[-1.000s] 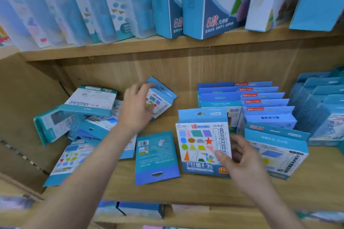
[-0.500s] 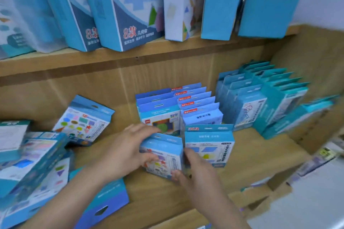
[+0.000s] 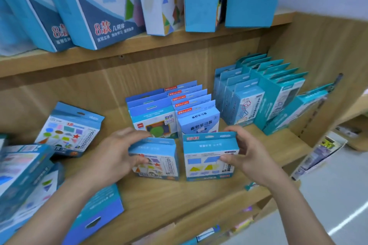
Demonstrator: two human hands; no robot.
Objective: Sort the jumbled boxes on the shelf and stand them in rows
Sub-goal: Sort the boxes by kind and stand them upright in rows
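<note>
Hands (image 3: 117, 155) (image 3: 253, 157) each grip 1 upright box (image 3: 159, 162) (image 3: 207, 158) — fronts face outward, side by side.

Lighting: bright, even, diffuse; I see only soft shadows, under the upper shelf (image 3: 139, 45) and beneath the standing boxes (image 3: 211, 157). Glare: one white streak on the floor (image 3: 346, 221) at lower right. Focus: motion-softened throughout, print barely legible. Distortion: wide-angle bowing, shelf edges curve toward the corners.
</note>
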